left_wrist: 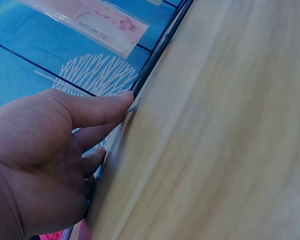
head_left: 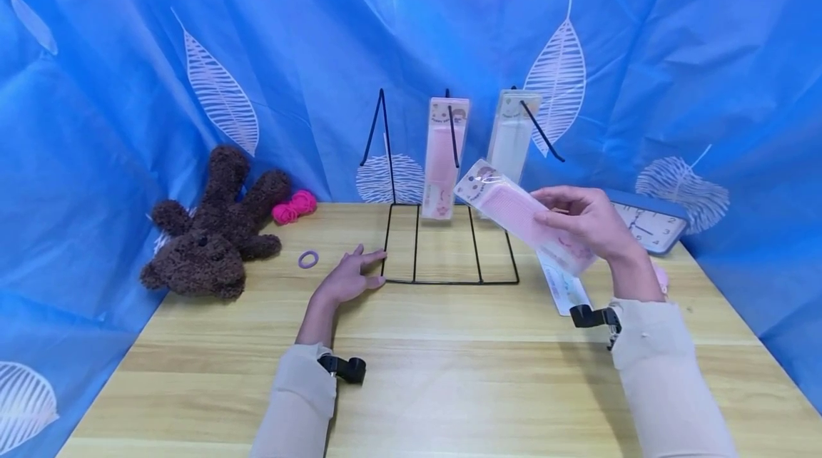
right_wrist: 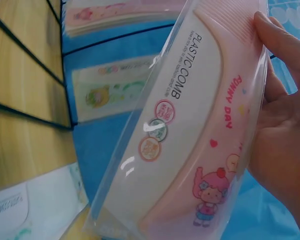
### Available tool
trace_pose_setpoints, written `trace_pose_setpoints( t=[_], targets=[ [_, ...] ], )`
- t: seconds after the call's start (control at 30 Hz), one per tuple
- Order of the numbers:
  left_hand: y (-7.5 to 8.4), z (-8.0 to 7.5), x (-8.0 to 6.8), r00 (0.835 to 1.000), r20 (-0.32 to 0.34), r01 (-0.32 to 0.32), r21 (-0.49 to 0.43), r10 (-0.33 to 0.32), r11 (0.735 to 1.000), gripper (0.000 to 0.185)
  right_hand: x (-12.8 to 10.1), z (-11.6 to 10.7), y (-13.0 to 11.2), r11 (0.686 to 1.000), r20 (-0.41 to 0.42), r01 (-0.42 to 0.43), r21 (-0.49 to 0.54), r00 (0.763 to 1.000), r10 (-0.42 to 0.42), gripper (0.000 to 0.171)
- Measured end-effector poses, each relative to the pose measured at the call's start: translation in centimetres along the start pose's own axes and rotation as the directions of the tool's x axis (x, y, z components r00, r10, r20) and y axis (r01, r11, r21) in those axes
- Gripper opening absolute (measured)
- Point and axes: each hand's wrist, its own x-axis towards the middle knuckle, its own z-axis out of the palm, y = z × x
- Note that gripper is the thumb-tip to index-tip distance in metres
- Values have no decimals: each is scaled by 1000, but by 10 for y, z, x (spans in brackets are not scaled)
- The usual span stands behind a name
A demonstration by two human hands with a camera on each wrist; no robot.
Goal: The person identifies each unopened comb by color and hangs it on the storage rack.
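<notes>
My right hand [head_left: 587,219] holds a packaged pink comb [head_left: 514,212] by its right edge, tilted in front of the rack. In the right wrist view, the clear sleeve of this comb [right_wrist: 190,130] reads "PLASTIC COMB". My left hand [head_left: 349,276] rests at the left side of the black wire display rack [head_left: 449,282], its thumb and a finger touching the base wire. In the left wrist view, the thumb meets the rack's wire [left_wrist: 157,52]. A pink comb pack [head_left: 441,158] hangs on the middle hook and a pale one [head_left: 511,133] on the right hook. No pack hangs on the left hook [head_left: 372,126].
Another comb pack [head_left: 564,287] lies right of the rack, beside a blue-framed clock [head_left: 648,222]. At the left are a brown teddy bear [head_left: 212,237], a pink yarn bundle [head_left: 295,207] and a purple ring [head_left: 308,259]. A blue leaf-print cloth [head_left: 308,51] hangs behind.
</notes>
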Motion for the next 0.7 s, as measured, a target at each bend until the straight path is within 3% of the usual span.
trace_pose_setpoints(
  t=[0.43, 0.7],
  targets=[
    [3, 0, -2, 1000, -6, 1, -22, -1, 1000, 58, 7, 9, -26, 980, 32, 167, 109, 985, -172, 26],
    [1, 0, -1, 1000, -9, -4, -15, 4, 1000, 57, 13, 15, -32, 982, 13, 163, 91, 986, -165, 28]
  ],
)
